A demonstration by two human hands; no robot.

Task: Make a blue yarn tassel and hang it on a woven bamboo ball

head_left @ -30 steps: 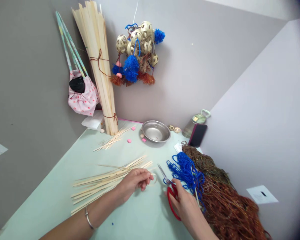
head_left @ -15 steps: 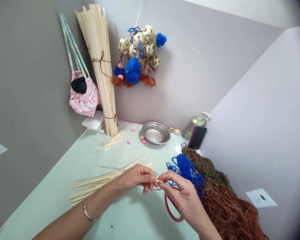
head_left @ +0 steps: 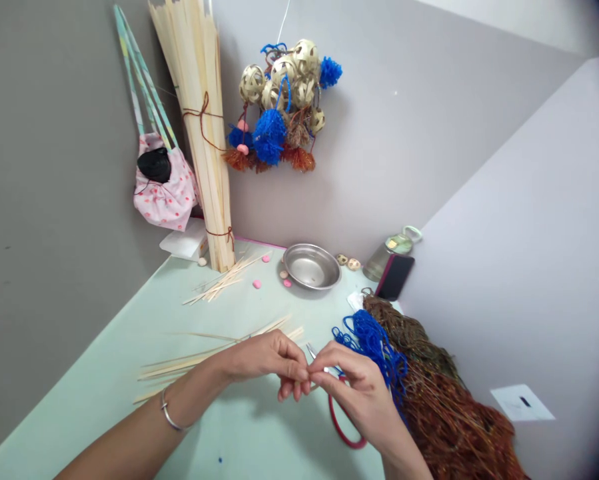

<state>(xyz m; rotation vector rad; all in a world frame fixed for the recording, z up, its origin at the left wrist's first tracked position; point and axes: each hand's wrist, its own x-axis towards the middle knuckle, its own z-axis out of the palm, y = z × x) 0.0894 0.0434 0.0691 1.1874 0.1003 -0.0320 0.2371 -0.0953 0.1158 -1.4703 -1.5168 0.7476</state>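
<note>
My left hand (head_left: 274, 360) and my right hand (head_left: 356, 383) meet fingertip to fingertip above the table (head_left: 259, 440). Both are closed in a pinch on a small pale strip of bamboo or wood (head_left: 314, 388), mostly hidden by the fingers. Under my right hand lie red-handled scissors (head_left: 343, 437), their blade tips pointing away from me. Loose pale strips (head_left: 179, 367) are spread on the table beyond and beneath my left forearm. Just past my right hand is a tangle of blue yarn (head_left: 374, 337).
A metal bowl (head_left: 312, 267) stands at the back, with pink pebble-like pieces (head_left: 256, 284) nearby. Brown yarn (head_left: 459, 413) heaps along the right side, below a phone (head_left: 395, 277) and a jug (head_left: 386, 257). Bundled strips (head_left: 204, 147) lean in the corner; woven balls (head_left: 284, 73) hang on the wall.
My fingertips have come closer together, covering more of the small strip. My right hand has shifted slightly left, and the view has turned slightly.
</note>
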